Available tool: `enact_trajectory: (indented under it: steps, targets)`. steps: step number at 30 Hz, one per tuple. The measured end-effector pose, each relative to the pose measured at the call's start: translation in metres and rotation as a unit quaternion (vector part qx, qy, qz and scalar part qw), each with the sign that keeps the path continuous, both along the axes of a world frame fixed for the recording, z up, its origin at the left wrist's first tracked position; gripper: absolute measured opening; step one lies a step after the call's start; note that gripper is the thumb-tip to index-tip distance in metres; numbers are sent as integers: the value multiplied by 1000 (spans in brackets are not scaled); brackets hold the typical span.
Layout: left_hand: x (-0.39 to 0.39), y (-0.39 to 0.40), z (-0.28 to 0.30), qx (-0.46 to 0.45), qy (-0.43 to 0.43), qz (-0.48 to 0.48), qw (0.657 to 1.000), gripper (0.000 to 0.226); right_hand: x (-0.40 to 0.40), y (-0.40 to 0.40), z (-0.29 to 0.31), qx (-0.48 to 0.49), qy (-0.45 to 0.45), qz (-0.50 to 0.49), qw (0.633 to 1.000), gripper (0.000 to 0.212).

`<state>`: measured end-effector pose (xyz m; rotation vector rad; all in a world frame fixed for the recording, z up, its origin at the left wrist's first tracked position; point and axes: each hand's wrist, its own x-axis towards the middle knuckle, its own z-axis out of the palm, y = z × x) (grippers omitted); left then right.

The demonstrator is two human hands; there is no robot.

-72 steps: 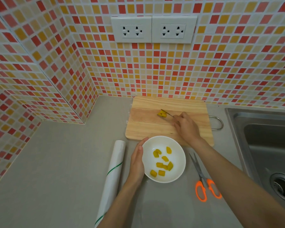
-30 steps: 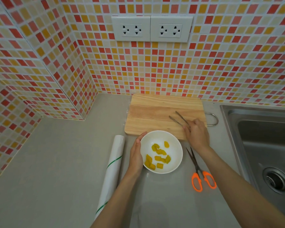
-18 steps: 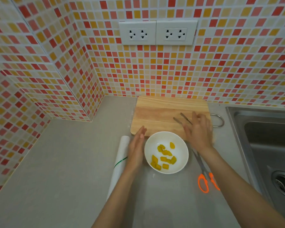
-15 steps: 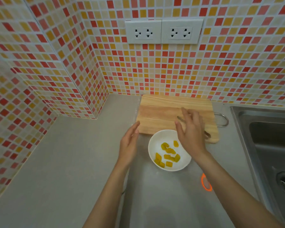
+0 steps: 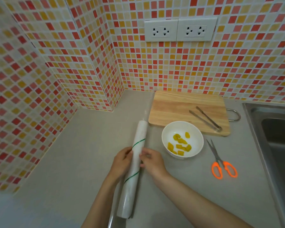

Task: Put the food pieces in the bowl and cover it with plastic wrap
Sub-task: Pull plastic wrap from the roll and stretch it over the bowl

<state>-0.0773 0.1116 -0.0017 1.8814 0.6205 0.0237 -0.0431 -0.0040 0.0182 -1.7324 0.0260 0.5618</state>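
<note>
Looking at a grey bench [image 5: 72, 162] under mosaic tiles, I see both hands, left [image 5: 122, 162] and right [image 5: 152, 162], clamped on the plastic wrap roll [image 5: 134, 165]; yellow food pieces [image 5: 179, 144] fill the white bowl [image 5: 196, 137].

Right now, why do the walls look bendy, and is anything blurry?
Head view: the wide-angle lens curves the tiled wall lines near the edges; tiles at far left look smeared, while the bowl and scissors stay fairly sharp; a soft glare streak runs along the plastic wrap roll.
</note>
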Motion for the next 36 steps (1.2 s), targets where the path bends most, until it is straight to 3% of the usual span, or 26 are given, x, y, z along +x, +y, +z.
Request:
enact_trajectory:
  steps: [2,4,9,12,15,23,29,34,36]
  targets:
    - [1,-3,9,-83,-51,52,994,20,3,-2,10,40,-11,-21,999,12]
    - [5,-2,18,-135,-99,69,984,28,9,-4,21,85,-12,-39,996,18]
    - [24,-17,39,-210,-171,57,961,48,28,-9,42,128,-24,-124,984,6]
    - [34,-33,47,-248,-196,43,948,48,41,-18,47,131,-41,-137,981,4]
    - [44,-44,53,-291,-201,18,935,48,52,-28,52,130,-50,-145,980,15]
    - [55,-56,60,-268,-204,-6,941,47,63,-40,57,17,-148,-84,985,18]
    - [62,-50,63,-267,-172,22,948,47,68,-49,60,142,-52,-87,985,21]
    - [66,-55,68,-265,-145,-33,953,13,76,-61,70,233,3,-71,970,19]
    - [66,-60,69,-256,-135,-58,955,14,83,-65,73,223,1,-60,973,24]
